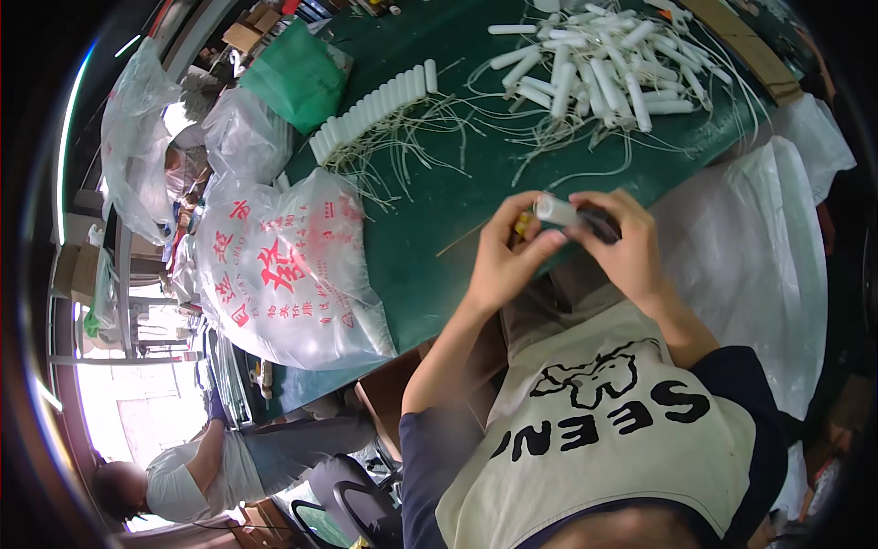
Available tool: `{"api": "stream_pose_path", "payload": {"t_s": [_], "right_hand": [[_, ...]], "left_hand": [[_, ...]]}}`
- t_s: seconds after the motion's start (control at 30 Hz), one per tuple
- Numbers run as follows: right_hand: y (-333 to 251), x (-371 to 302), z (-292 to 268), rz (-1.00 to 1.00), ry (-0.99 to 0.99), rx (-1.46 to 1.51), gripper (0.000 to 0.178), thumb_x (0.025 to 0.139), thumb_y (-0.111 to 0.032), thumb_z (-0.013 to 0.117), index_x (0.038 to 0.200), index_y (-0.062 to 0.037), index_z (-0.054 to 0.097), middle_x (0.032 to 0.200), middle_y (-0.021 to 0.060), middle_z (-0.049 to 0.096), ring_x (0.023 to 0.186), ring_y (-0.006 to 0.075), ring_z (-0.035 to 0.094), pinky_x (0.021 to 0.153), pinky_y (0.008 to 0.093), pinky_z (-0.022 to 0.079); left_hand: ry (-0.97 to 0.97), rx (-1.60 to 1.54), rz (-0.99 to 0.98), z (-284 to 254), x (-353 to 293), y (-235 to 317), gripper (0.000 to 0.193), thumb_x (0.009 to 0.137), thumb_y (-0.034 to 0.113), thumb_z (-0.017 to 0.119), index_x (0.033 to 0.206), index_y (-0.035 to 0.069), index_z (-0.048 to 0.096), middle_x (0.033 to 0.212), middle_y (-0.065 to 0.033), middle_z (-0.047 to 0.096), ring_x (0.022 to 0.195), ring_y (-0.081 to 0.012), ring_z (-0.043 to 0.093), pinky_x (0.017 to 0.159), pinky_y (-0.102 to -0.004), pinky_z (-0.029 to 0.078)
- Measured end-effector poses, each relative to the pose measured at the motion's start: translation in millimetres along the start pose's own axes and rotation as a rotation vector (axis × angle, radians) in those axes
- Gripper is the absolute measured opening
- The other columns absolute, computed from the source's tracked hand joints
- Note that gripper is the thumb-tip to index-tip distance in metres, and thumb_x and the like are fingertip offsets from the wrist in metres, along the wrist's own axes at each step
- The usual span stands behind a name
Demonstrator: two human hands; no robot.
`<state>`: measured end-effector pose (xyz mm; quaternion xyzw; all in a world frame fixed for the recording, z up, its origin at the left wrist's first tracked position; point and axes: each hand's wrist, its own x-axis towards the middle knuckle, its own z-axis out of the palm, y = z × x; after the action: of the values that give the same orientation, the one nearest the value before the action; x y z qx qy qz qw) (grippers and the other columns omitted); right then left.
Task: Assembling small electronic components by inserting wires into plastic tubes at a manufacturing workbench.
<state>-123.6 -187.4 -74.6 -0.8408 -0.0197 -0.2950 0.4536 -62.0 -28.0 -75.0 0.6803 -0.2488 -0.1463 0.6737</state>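
A short white tube (554, 210) is held up over the near edge of the green table. My left hand (510, 247) is closed round its left side, the thumb below it. Something small and yellow (523, 223) shows between the left fingers; its kind is unclear. My right hand (631, 240) is closed at the tube's other end, fingertips bent towards it. A dark patch (600, 224) under the right fingers is too blurred to name. Farther off lie a neat row of white tubes (375, 108) with thin wires and a heap of similar wired tubes (599, 78).
A full white plastic bag (293, 274) with red print bulges at the left over the green tabletop (412, 247). Behind it is a green bag (294, 75). Clear plastic sheeting (741, 247) hangs at the right. Another person (197, 476) stands at the lower left, near a black chair (352, 494).
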Motion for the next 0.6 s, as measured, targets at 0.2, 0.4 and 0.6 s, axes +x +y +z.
{"api": "stream_pose_path", "payload": {"t_s": [0.2, 0.4, 0.6], "right_hand": [[-11.0, 2.0, 9.9, 0.047, -0.126, 0.346, 0.045, 0.068, -0.002, 0.074, 0.108, -0.0042, 0.054, 0.104, 0.0133, 0.061, 0.075, 0.0138, 0.06, 0.062, 0.0266, 0.051], [-6.9, 6.1, -18.4, -0.152, -0.021, 1.106, 0.046, 0.071, 0.006, 0.065, 0.112, -0.0041, 0.046, 0.102, 0.02, 0.054, 0.058, 0.0086, 0.041, 0.041, 0.0202, 0.045], [24.2, 11.7, -9.9, 0.039, 0.103, 0.738, 0.034, 0.074, 0.009, 0.059, 0.103, -0.0011, 0.045, 0.094, 0.0158, 0.052, 0.06, 0.0083, 0.044, 0.044, 0.0201, 0.044]], "left_hand": [[0.049, 0.069, -0.05, -22.1, 3.9, 25.7, 0.02, 0.08, 0.012, 0.068, 0.096, 0.002, 0.061, 0.077, 0.0051, 0.053, 0.067, -0.0014, 0.04, 0.058, -0.0167, 0.035], [0.29, 0.502, -0.06, -117.9, 67.3, 101.3, 0.025, 0.083, 0.023, 0.064, 0.088, -0.002, 0.065, 0.063, 0.0061, 0.049, 0.057, -0.0007, 0.038, 0.049, -0.02, 0.027], [0.411, 0.957, -0.371, -257.3, 168.5, 68.1, 0.053, 0.075, 0.05, 0.064, 0.072, -0.002, 0.063, 0.051, -0.0023, 0.048, 0.045, -0.0129, 0.044, 0.046, -0.0292, 0.033]]}}
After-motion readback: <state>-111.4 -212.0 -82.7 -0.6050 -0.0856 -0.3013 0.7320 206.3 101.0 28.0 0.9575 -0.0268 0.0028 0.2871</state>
